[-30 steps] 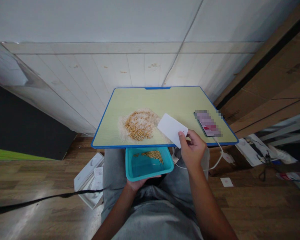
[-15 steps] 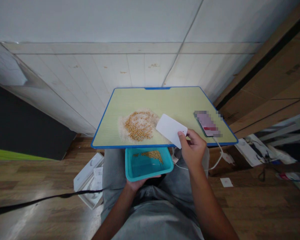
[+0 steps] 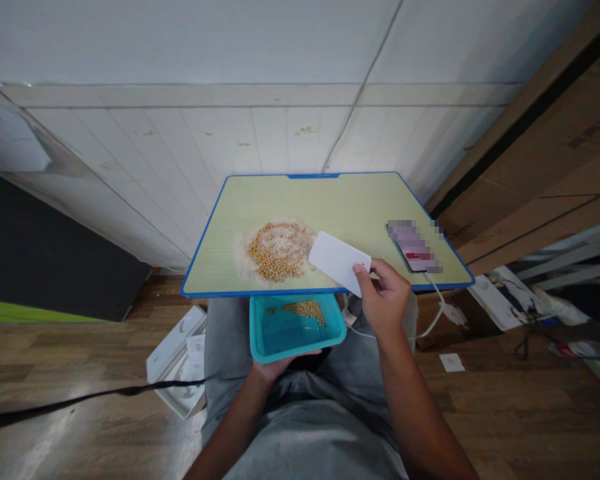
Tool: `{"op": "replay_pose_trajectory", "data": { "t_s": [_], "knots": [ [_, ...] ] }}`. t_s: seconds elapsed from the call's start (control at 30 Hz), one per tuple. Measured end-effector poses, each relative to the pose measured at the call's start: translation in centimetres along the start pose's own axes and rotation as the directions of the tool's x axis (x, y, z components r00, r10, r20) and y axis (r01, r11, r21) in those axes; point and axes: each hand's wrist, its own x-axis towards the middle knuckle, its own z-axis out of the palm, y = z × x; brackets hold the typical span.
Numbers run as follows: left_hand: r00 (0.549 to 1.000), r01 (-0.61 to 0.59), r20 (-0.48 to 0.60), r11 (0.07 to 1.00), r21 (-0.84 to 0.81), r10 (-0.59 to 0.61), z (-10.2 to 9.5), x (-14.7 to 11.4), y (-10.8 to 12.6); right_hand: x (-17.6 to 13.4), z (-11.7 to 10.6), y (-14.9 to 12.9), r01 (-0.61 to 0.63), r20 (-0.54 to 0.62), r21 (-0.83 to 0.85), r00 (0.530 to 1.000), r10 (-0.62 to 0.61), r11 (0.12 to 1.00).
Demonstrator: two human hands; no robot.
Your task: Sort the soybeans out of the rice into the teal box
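Head view: a pale panelled wall (image 3: 205, 47) fills the background beyond both grips, and a wood-patterned floor (image 3: 100, 353) lies below them. Brown cardboard (image 3: 545, 147) stands tall well to the right of the right grip (image 3: 389, 297). Ahead of both grips is a small table (image 3: 360, 193) with a yellow-green top and a blue edge, its near side just past the left grip (image 3: 277, 365). An open white box (image 3: 176, 333) sits on the floor to the left of the left grip. Directly above that grip is a turquoise tub (image 3: 280, 337), its far rim close under the near edge of the table; the hand bears it from beneath, and since the fingers run out of sight under the base, I cannot tell how far they close. Forward and left of the right grip, a mixed pile (image 3: 280, 233) of white grains and round tan beans spreads on the table. Lying beyond the right grip and to its right is a phone (image 3: 411, 248). The right grip is clamped, thumb on top, on one corner of a white card (image 3: 339, 260), which slants forward and left from it to the pile's right edge. Smallest are loose tan beans (image 3: 307, 309), gathered mostly at the tub's far right, between the two grips.
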Motion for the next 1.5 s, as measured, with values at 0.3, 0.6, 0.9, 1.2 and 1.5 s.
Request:
{"op": "replay_pose_trajectory", "data": {
  "t_s": [0.3, 0.6, 0.9, 1.2, 1.5],
  "knots": [
    [0.999, 0.038, -0.006, 0.995, -0.091, -0.039, -0.5, 0.2, 0.0, -0.3, -0.5, -0.8, -0.013, 0.005, 0.010, 1.000, 0.013, 1.000],
    [1.000, 0.017, 0.006, 0.998, -0.067, -0.017, -0.5, 0.3, -0.1, -0.6, -1.0, -1.1, 0.004, 0.058, 0.017, 0.998, -0.005, 1.000],
    [1.000, -0.013, 0.027, 0.998, -0.057, 0.015, -0.3, 0.2, 0.2, -1.1, -0.7, -0.5, -0.038, 0.099, 0.117, 0.995, 0.026, 0.992],
    [1.000, 0.000, 0.017, 0.998, -0.065, 0.001, -1.2, 0.6, 0.2, -1.9, 0.2, 0.1, -0.037, -0.028, 0.046, 0.999, 0.038, 0.998],
    [0.990, -0.077, 0.124, 0.995, 0.067, 0.069, -2.2, 1.1, -0.1, -1.9, 0.3, 0.0, 0.031, 0.007, 0.085, 0.999, -0.032, 0.996]
  ]
}}
